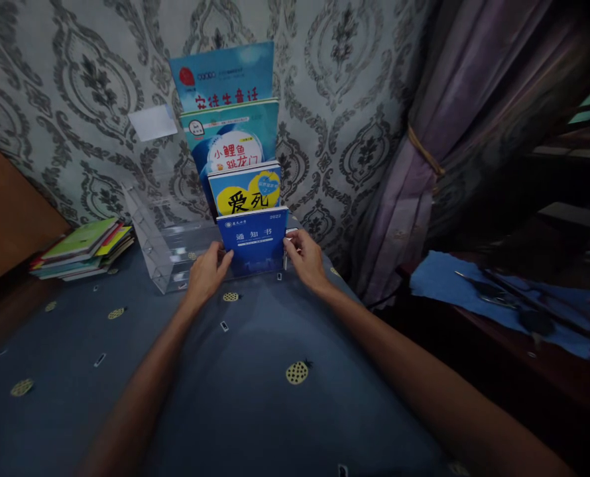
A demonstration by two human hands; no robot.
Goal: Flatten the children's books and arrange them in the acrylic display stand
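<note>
A dark blue booklet (252, 246) marked 2022 stands upright at the front of a stepped row of books. My left hand (208, 268) grips its left edge, thumb on the front cover. On the opposite edge, my right hand (303, 257) pinches the same booklet between thumb and fingers. Behind it rises a yellow and blue book (248, 192), then a teal picture book (235, 142) and a taller blue book (225, 76). They stand in a transparent plastic rack (148, 245), whose left tiers hold no books. The fingertips behind the booklet are hidden.
A stack of colourful books (83, 248) lies to the left, beside a brown wooden panel (14, 212). A pineapple-print cloth (255, 411) covers the table. At right hang a tied purple curtain (399, 199) and a blue cloth (449, 285) with items on it.
</note>
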